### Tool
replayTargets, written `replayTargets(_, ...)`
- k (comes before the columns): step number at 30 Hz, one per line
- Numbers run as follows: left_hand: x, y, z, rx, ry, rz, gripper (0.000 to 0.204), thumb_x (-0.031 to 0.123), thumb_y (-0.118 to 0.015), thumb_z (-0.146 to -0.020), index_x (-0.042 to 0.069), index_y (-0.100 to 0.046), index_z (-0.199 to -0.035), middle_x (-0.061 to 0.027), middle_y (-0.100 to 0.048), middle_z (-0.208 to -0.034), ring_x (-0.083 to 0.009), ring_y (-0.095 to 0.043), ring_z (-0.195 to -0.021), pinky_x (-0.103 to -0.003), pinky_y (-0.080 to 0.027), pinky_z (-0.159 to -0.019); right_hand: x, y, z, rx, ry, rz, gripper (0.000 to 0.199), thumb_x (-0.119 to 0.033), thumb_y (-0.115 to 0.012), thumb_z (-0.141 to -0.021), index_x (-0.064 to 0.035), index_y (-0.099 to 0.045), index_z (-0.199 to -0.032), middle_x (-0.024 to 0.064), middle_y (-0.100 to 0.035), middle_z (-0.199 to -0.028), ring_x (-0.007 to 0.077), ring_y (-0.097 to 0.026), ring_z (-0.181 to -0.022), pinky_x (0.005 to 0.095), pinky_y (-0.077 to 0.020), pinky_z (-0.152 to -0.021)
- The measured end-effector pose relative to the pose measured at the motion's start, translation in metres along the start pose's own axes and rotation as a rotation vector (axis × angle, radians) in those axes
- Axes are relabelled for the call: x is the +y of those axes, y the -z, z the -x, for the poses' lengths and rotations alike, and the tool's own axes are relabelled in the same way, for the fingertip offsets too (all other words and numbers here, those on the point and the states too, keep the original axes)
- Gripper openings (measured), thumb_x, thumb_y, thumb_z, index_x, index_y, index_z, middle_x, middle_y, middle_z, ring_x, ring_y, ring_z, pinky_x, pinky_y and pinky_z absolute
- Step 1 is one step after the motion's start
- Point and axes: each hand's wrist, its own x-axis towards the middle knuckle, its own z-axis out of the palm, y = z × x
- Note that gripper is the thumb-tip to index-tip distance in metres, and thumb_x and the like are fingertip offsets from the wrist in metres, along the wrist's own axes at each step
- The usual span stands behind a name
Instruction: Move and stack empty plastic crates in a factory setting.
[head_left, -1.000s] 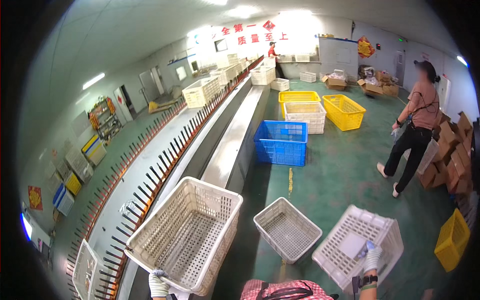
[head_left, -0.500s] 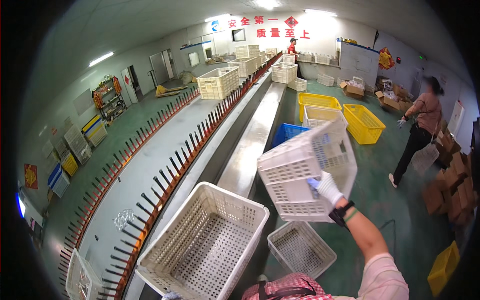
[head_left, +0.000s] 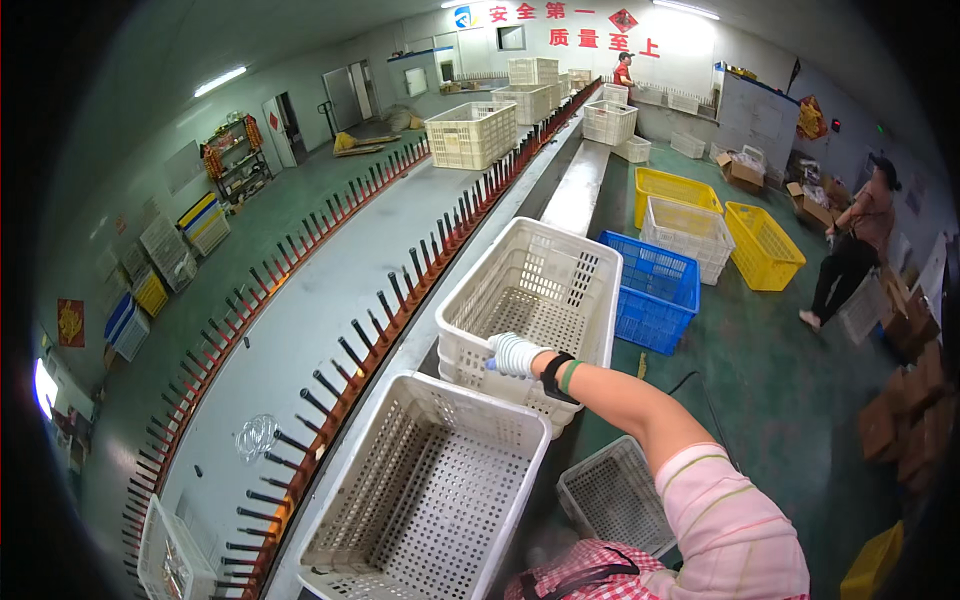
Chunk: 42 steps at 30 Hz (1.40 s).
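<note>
A large workshop with a green painted floor (head_left: 790, 400) stretches away under strip lights, and a long grey conveyor table (head_left: 330, 300) edged with rows of dark upright pegs on a red rail (head_left: 400, 290) curves from the lower left toward the far wall. Along its right side runs a narrow metal ledge (head_left: 580, 190).

On that ledge, near the person, sits a white perforated plastic crate (head_left: 535, 300), open side up and slightly tilted. The right hand (head_left: 515, 354), in a white knitted glove with a dark wristband behind it, lies on the crate's near rim, fingers curled over the edge in a grip. The arm comes from the lower right in a pink striped sleeve (head_left: 735, 520). The left hand is out of view.

Just in front of that crate, touching or nearly touching its near wall, stands a second white perforated plastic crate (head_left: 430, 490), empty. Below the arm, on the floor, lies a smaller grey mesh basket (head_left: 615, 495).

Farther along the floor are a blue plastic crate (head_left: 655, 290), a white one beside it and two yellow plastic crates (head_left: 765, 240). More white crates (head_left: 470, 132) stand on the far part of the table. At the right another person in dark trousers (head_left: 850, 255) bends near brown cardboard boxes (head_left: 900, 420).
</note>
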Motion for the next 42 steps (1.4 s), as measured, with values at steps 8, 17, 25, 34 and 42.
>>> replayTargets(8, 0.033, -0.059, 0.027, 0.004, 0.197, 0.132, 0.031, 0.002, -0.047, -0.076, 0.002, -0.049, -0.108, -0.0124, -0.053, -0.1, -0.0174, -0.053, -0.083, -0.029, -0.048, -0.069, 0.013, -0.003, -0.057, -0.03, 0.151, 0.321, 0.053, -0.048, -0.039, -0.086, -0.0013, -0.062, -0.097, 0.0213, -0.061, -0.096, 0.0372, -0.058, -0.09, 0.0416, -0.0437, -0.082)
replayTargets(17, 0.061, -0.107, 0.049, -0.05, -0.14, -0.685, 0.072, 0.053, -0.057, -0.078, -0.004, -0.044, -0.12, -0.0158, -0.055, -0.105, -0.0256, -0.053, -0.097, -0.037, -0.041, -0.089, 0.085, 0.113, -0.006, 0.018, 0.235, -0.327, 0.056, -0.051, -0.042, -0.088, -0.0009, -0.059, -0.106, 0.0148, -0.063, -0.1, 0.0235, -0.058, -0.095, 0.0361, -0.042, -0.081)
replayTargets(25, 0.115, -0.113, 0.046, -0.124, 0.175, -0.939, 0.054, 0.014, -0.054, -0.081, 0.005, -0.038, -0.132, -0.0171, -0.049, -0.124, -0.025, -0.05, -0.112, -0.033, -0.04, -0.094, 0.318, 0.148, 0.295, 0.885, -0.51, -1.106, 0.058, -0.051, -0.048, -0.087, -0.0006, -0.053, -0.115, 0.0116, -0.06, -0.106, 0.0226, -0.056, -0.101, 0.0339, -0.0419, -0.089)
replayTargets(34, 0.032, -0.184, -0.003, -0.518, 0.214, -1.227, 0.047, 0.015, -0.055, -0.081, 0.006, -0.041, -0.125, -0.016, -0.051, -0.118, -0.0246, -0.051, -0.106, -0.033, -0.041, -0.09, 0.434, -0.162, 0.581, 0.677, -1.769, -0.627, 0.056, -0.049, -0.047, -0.085, -0.0026, -0.052, -0.116, 0.0184, -0.055, -0.113, 0.0313, -0.05, -0.104, 0.0376, -0.0413, -0.086)
replayTargets(42, -0.089, -0.252, -0.021, -0.708, 0.185, -1.42, 0.041, 0.016, -0.056, -0.08, 0.006, -0.045, -0.118, -0.015, -0.053, -0.111, -0.0242, -0.052, -0.1, -0.034, -0.042, -0.086, 0.543, -0.278, 0.582, 0.428, -1.907, -0.616, 0.072, -0.051, -0.053, -0.081, 0.0002, -0.038, -0.129, 0.0239, -0.045, -0.127, 0.0375, -0.042, -0.118, 0.0387, -0.0356, -0.098)
